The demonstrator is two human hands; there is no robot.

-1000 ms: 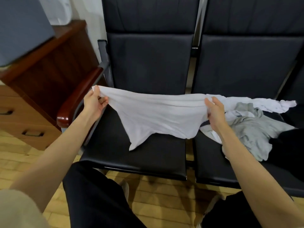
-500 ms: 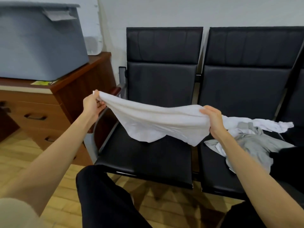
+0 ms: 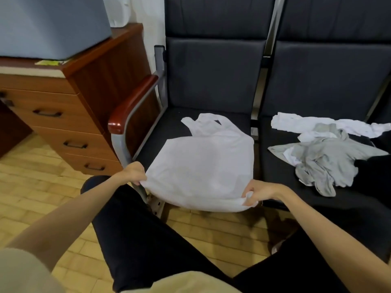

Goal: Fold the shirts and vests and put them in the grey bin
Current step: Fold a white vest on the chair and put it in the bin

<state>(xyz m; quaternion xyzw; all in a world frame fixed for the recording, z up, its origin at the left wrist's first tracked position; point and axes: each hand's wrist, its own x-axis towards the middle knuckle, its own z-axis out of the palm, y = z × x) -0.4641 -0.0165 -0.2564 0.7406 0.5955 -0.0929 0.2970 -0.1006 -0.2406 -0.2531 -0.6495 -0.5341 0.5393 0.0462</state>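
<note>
head view — both hands pinch vest (image 3: 203, 166) hem

The white vest (image 3: 203, 166) no longer hangs stretched in the air between my hands; it now lies spread on the left seat (image 3: 169, 132), straps away from me. My left hand (image 3: 135, 173) and right hand (image 3: 257, 192) have dropped to the seat's front edge, each pinching a hem corner.
</note>
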